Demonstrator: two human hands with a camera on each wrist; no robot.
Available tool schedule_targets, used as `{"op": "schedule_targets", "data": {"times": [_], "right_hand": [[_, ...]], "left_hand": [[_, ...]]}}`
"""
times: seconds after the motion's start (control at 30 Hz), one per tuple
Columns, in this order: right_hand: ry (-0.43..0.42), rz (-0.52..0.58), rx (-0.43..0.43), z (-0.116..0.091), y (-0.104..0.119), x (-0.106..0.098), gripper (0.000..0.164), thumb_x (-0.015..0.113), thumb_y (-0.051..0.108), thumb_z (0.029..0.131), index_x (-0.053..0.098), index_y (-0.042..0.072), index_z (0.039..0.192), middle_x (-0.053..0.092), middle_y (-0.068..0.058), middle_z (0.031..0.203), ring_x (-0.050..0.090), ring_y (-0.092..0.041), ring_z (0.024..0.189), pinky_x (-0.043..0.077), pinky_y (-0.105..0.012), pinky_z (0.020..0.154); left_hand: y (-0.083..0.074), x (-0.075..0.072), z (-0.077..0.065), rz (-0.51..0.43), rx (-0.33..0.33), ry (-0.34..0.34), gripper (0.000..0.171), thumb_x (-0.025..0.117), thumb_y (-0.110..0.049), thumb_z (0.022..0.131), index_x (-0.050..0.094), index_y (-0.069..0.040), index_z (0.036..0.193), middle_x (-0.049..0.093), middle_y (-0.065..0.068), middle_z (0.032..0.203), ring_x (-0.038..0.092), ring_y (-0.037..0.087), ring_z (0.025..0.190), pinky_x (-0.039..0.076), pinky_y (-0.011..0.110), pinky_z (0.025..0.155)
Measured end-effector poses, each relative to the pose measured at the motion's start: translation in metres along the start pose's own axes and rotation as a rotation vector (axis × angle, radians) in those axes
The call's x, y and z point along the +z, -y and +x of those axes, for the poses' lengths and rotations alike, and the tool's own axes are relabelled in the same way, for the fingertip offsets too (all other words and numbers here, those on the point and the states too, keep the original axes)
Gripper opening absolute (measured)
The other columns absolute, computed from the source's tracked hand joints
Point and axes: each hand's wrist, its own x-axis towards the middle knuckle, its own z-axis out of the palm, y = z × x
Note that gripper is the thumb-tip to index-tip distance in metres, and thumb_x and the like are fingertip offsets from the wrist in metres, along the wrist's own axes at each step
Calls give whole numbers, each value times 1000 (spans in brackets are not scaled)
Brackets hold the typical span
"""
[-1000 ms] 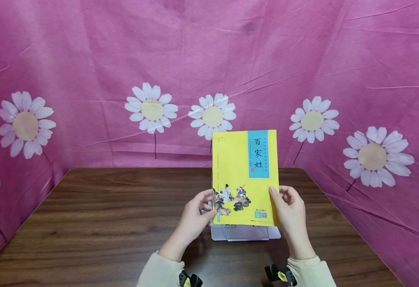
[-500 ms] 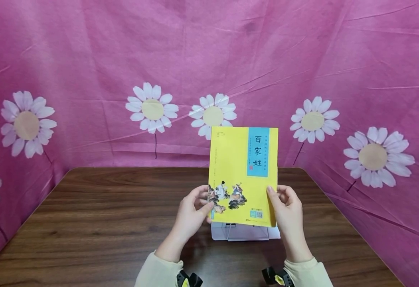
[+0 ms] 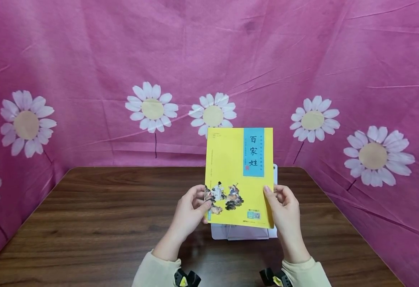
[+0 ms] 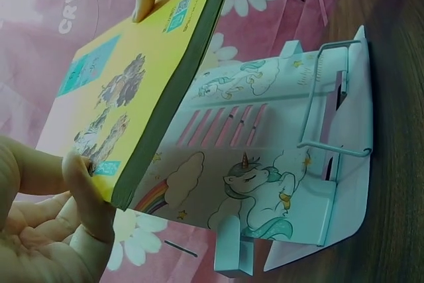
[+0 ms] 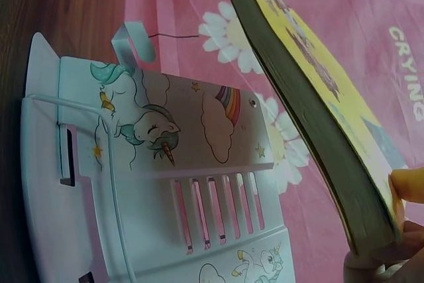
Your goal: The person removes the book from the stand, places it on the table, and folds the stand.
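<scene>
A yellow book (image 3: 227, 167) with a blue title panel is held upright, closed, between two hands. My left hand (image 3: 189, 211) grips its lower left edge, thumb on the front cover and fingers behind. On the opposite side my right hand (image 3: 285, 207) pinches the lower right edge, its thumb also on the cover. Behind and below the book stands a white bookstand (image 4: 179, 183) printed with unicorns, rainbows and slots. A wire holder (image 4: 308, 111) crosses its lower ledge. Both wrist views show a gap between book and stand; the head view hides most of the stand.
The stand rests on a dark wooden table (image 3: 105, 215). A pink cloth (image 3: 87, 48) with white daisies hangs behind and along the sides of the table. Black straps (image 3: 188, 278) with cameras sit on both wrists over pale sleeves.
Both hands have moved slightly left with the book, which is also a little higher than a second ago. More of the stand's right edge now shows beside it.
</scene>
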Motion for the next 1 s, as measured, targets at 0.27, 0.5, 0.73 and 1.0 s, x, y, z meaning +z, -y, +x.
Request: {"op": "schedule_targets", "data": {"times": [0.27,0.5,0.73,1.0], "right_hand": [[17,27,7,-3,2,2,28,63,22,98,53,-2,107,64,13,69,64,-5,62,54,-20,54],[34,44,11,-5,3,5,27,62,21,98,52,-2,106,63,11,69,63,-6,61,53,-20,54],[73,37,16,-7,3,11,30,63,19,98,54,-5,112,64,11,68,64,-6,60,53,-18,54],[114,-8,38,-10,2,12,38,63,24,98,54,-4,122,67,9,74,67,-6,62,55,-18,57]], "left_hand": [[-4,-3,-4,3,-30,-20,39,64,-3,92,54,2,130,60,21,114,59,15,79,50,26,46],[-9,-7,-10,-44,-63,-24,39,64,-3,92,55,2,130,62,20,115,61,14,81,46,22,46],[-10,-16,-15,-72,-114,-34,40,64,-2,92,54,3,131,62,19,113,60,13,78,45,21,46],[-11,-24,-20,-129,-161,5,39,63,0,93,53,5,130,62,20,112,59,13,72,43,19,46]]}}
